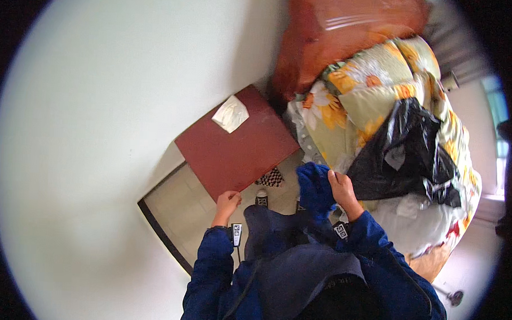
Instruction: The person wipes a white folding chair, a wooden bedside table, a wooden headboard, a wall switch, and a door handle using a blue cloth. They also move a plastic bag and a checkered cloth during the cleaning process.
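Note:
My right hand [345, 195] grips a dark blue cloth [313, 187] by its upper edge, and the cloth hangs down in front of my leg. At the near corner of a reddish-brown tabletop [233, 153], my left hand [228, 206] is closed, its fingertips pressed together. Whatever lies between those fingers, if anything, is too small to make out. On the far part of the tabletop rests a crumpled whitish packet or cloth [231, 114].
Right of the table, a flowered bedspread [377, 68] carries a black plastic bag [408, 154] and clear plastic [400, 221]. A large orange-brown object [339, 39] stands behind. A checkered cloth [271, 177] lies near my shoe [262, 198]. A white wall [111, 110] rises left.

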`<state>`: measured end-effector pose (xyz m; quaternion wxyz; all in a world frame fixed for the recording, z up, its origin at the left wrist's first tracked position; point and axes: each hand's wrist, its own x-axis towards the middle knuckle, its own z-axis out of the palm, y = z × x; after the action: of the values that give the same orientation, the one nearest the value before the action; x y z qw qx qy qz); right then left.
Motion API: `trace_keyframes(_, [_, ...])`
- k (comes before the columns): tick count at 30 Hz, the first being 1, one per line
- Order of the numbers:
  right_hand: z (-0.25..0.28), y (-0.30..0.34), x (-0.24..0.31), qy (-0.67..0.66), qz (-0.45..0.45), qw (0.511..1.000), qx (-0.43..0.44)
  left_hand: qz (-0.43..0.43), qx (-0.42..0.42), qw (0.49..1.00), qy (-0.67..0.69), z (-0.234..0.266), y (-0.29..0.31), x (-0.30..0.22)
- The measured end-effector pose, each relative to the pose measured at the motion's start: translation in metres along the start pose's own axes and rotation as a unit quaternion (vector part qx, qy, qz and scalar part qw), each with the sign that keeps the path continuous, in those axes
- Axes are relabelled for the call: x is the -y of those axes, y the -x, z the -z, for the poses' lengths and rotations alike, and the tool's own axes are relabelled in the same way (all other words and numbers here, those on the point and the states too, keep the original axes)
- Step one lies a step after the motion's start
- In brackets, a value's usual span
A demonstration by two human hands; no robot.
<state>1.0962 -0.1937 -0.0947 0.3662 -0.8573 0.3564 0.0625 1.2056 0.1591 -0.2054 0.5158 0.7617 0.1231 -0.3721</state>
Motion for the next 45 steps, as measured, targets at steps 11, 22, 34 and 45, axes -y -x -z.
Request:
trace_keyframes(11, [-0.06, -0.093, 0.017, -0.179, -0.075, 0.981, 0.029, -0.001, -0.151, 0.981, 0.126, 0.007, -0.019, 0.085])
trace_keyframes(22, [-0.105, -0.023, -0.106, -0.079, -0.148, 0.973, 0.161, -0.108, 0.154, 0.928, -0.323, -0.145, -0.118, 0.121])
trace_keyframes(34, [-0.187, 0.028, -0.237, -0.177, -0.318, 0.905, 0.221, -0.323, 0.157, 0.674, -0.646, -0.302, -0.325, 0.372])
trace_keyframes(45, [-0.196, 0.043, -0.25, -0.145, -0.27, 0.937, 0.168, -0.31, 0.208, 0.773, -0.512, -0.287, -0.328, 0.325])
